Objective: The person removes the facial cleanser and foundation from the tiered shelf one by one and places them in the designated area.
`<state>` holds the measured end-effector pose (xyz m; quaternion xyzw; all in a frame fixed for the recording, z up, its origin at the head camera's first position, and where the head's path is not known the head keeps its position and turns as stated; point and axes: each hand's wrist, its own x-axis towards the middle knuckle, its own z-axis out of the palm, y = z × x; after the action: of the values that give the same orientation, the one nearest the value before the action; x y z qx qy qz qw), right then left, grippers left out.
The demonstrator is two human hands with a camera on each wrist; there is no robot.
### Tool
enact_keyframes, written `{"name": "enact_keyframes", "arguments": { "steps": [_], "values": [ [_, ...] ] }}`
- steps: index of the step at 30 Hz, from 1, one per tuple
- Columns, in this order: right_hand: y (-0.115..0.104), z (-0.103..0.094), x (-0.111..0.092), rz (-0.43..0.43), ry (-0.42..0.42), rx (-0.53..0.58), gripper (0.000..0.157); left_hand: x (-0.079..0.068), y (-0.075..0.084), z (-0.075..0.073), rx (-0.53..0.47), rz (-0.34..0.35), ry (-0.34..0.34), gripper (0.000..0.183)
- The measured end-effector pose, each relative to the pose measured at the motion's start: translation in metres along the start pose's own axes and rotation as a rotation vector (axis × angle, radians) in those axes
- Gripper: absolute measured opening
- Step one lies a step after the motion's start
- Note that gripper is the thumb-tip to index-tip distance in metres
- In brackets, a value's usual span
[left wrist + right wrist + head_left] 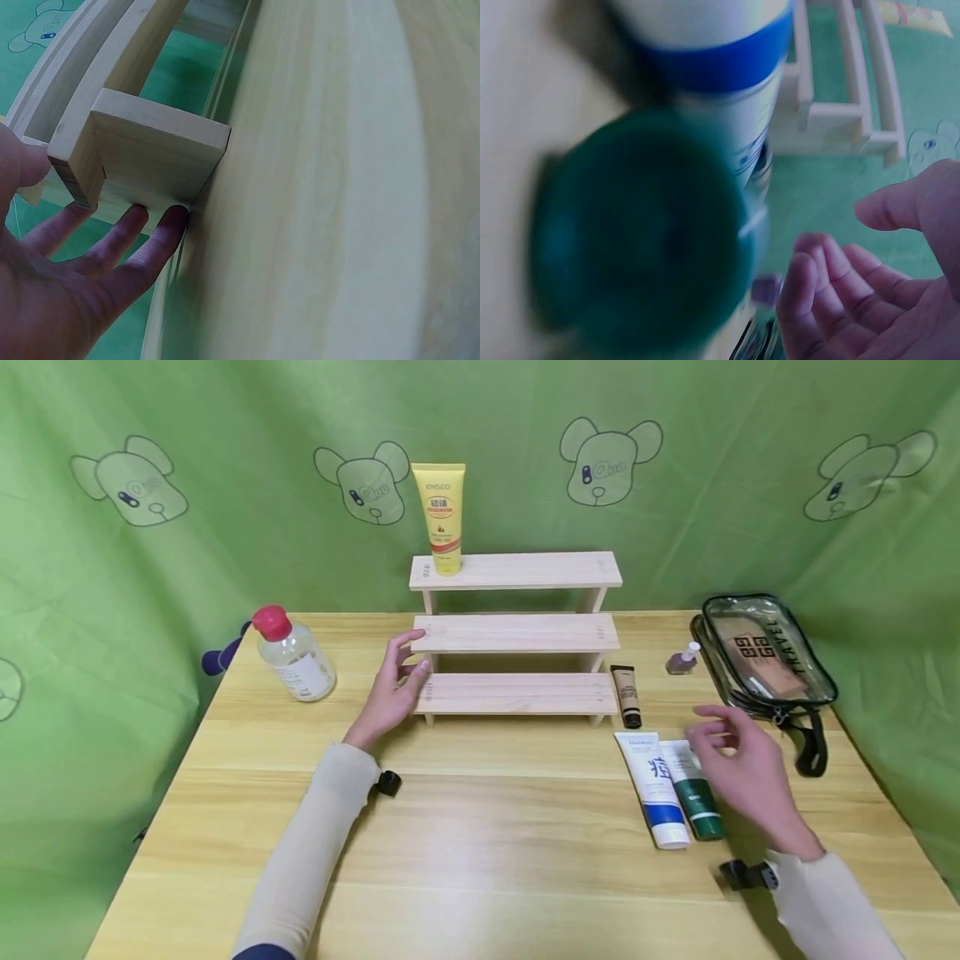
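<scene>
My left hand [387, 692] rests against the left end of a three-tier pale wooden display rack [517, 693]. In the left wrist view, its extended fingers [131, 262] touch the rack's side and the thumb lies by a plank end. A yellow squeeze tube [444, 518] stands on its cap at the top tier's left. My right hand [746, 772], fingers loosely bent and holding nothing, hovers beside a green-and-white tube [696, 797]. Left of that tube lies a white tube with a blue band [652, 789]. The green cap [645, 232] looms blurred in the right wrist view.
A small beige tube with black cap [627, 697] lies by the rack's right side. Beyond it are a nail polish bottle [682, 662] and a clear travel pouch [772, 652]. A clear bottle with red cap [300, 660] stands left. Green curtain [510, 435] surrounds the table.
</scene>
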<state>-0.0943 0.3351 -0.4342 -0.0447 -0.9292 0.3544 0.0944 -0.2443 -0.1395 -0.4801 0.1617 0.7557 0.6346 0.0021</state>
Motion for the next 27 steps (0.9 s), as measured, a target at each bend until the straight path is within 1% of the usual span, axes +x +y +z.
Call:
{"name": "enact_keyframes", "arguments": {
  "steps": [6,11,17,21,23,27],
  "values": [
    [-0.041,0.019,0.026,-0.109,0.022,0.092,0.033,0.000,0.001,-0.001,-0.004,-0.005,-0.005,0.056],
    [-0.070,0.035,0.042,-0.169,0.020,0.143,0.028,0.001,0.000,0.001,0.000,-0.012,-0.007,0.055],
    [-0.098,0.050,0.055,-0.215,-0.020,0.244,0.030,0.003,0.001,0.003,0.005,-0.002,0.003,0.054],
    [-0.124,0.053,0.065,-0.253,-0.050,0.293,0.032,0.003,0.003,0.001,0.007,0.001,0.001,0.054],
    [-0.138,0.053,0.072,-0.265,-0.076,0.354,0.033,0.003,0.002,0.000,0.008,-0.002,0.000,0.054],
    [-0.166,0.050,0.089,-0.290,-0.114,0.512,0.036,0.001,0.001,-0.002,0.006,-0.008,0.004,0.054]
  ]
}}
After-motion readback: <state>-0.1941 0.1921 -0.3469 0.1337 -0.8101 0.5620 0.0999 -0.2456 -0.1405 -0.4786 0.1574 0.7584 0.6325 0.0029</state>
